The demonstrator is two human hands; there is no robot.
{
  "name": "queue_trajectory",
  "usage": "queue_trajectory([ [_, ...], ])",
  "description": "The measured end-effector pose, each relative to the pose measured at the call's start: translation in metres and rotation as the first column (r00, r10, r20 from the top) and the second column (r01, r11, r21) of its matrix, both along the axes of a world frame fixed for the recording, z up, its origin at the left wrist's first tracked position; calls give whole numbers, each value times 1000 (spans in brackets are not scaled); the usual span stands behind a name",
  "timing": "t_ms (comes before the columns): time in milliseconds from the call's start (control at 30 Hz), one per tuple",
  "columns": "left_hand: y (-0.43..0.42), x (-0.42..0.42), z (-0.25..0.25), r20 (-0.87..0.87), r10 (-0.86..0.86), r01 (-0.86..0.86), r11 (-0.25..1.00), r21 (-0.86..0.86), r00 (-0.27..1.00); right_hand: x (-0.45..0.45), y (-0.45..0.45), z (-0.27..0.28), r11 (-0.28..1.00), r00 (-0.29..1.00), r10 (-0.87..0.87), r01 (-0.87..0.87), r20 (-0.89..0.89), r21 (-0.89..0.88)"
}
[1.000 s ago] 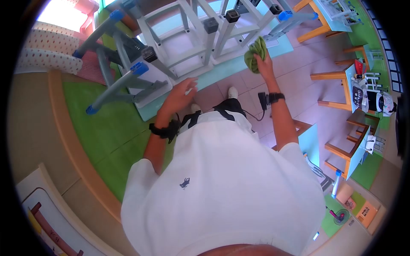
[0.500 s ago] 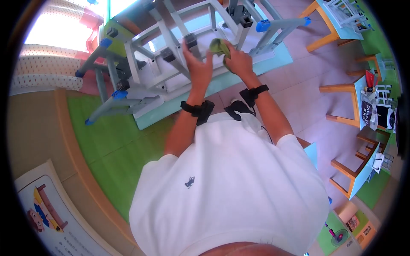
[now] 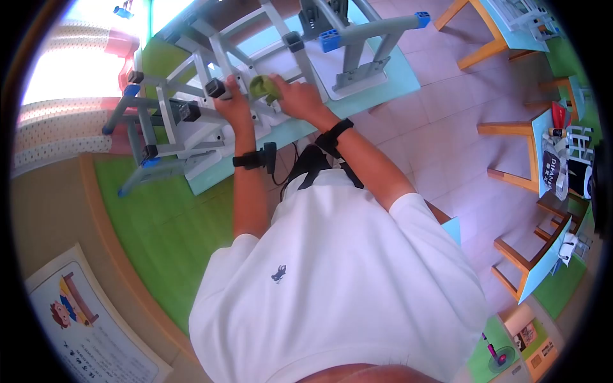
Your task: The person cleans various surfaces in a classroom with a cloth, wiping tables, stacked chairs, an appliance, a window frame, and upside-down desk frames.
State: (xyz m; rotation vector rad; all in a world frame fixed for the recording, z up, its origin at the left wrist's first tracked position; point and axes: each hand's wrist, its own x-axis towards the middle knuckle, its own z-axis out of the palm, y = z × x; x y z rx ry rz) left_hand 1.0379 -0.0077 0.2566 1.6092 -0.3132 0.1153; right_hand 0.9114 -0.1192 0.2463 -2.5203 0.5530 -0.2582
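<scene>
Upturned grey stools or chairs lie with their legs up on a light blue tabletop. My left hand is closed around a grey leg close to its black end cap; part of the fingers is hidden behind the leg. A crumpled green cloth is pinched in my right hand, a short way right of my left hand. The cloth is among the legs; whether it touches one I cannot tell. Black straps with small boxes are round both wrists.
Blue-capped legs stick out at the right, others at the left beside a spotted curtain. Wooden-legged tables with things on them stand along the right. A poster hangs at lower left; a small fan is at lower right.
Both hands have moved left. My left hand, previously with fingers spread beside the legs, has closed on a leg. My right hand has carried the green cloth leftward. The view has shifted slightly.
</scene>
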Motion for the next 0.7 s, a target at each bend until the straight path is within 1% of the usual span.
queue_trajectory([
  [67, -1, -3, 4, 18, -5, 5, 1000, -1, 1000, -9, -27, -13, 991, 992, -121, 119, -20, -58],
  [100, -1, -4, 6, 35, 0, 0, 1000, -2, 999, -16, -33, -11, 990, 992, -128, 127, -20, -54],
  [167, 1, -4, 3, 36, 12, -13, 1000, 14, 999, -36, -40, 4, 995, 996, 14, -23, -90, -101],
  [200, 2, -8, 7, 22, 5, -6, 1000, 29, 1000, -48, -40, 13, 996, 988, 66, -74, -140, -51],
  [233, 3, -8, 8, 10, -3, 2, 999, 37, 1000, -60, -42, 5, 996, 988, 56, -65, -144, -55],
  [267, 7, -10, 9, -64, -37, 37, 999, -6, 997, -74, -46, -10, 996, 994, 77, -79, -73, -27],
  [300, 10, -18, 7, -64, -40, 39, 999, -13, 997, -88, -51, -20, 995, 995, 100, -100, 0, 0],
  [367, 14, -42, 3, 134, 60, -49, 995, -85, 989, -123, -64, -22, 996, 978, -74, 61, 195, 70],
  [400, 17, -60, 5, 134, 66, -53, 994, -95, 989, -134, -79, -23, 986, 930, -158, 165, 331, 6],
  [433, 23, -83, 7, 280, 47, -38, 999, -36, 959, -144, -92, -24, 961, 857, -224, 273, 464, -40],
  [467, 25, -98, 7, 414, 18, -34, 999, 30, 910, -153, -105, -10, 944, 828, -282, 330, 484, -16],
  [500, 24, -104, -4, 400, -151, 108, 986, 130, 904, -159, -118, 10, 923, 797, -338, 386, 500, 9],
  [533, 19, -113, -5, 368, -316, 246, 943, 224, 875, -162, -129, 16, 925, 805, -332, 380, 492, 2],
  [567, 7, -118, -7, 233, -482, 404, 859, 314, 844, -163, -143, 20, 910, 727, -399, 389, 559, 144],
  [600, -15, -122, 5, 88, -624, 554, 743, 375, 777, -161, -154, 23, 881, 637, -469, 379, 611, 282],
  [633, -34, -125, 7, 17, -671, 626, 701, 341, 741, -159, -163, 21, 885, 642, -462, 377, 612, 272],
  [667, -55, -127, 6, -49, -715, 693, 655, 300, 697, -157, -172, 16, 895, 640, -447, 312, 625, 320],
  [700, -75, -128, 3, -46, -713, 692, 660, 292, 700, -155, -180, 11, 898, 638, -434, 246, 636, 366],
])
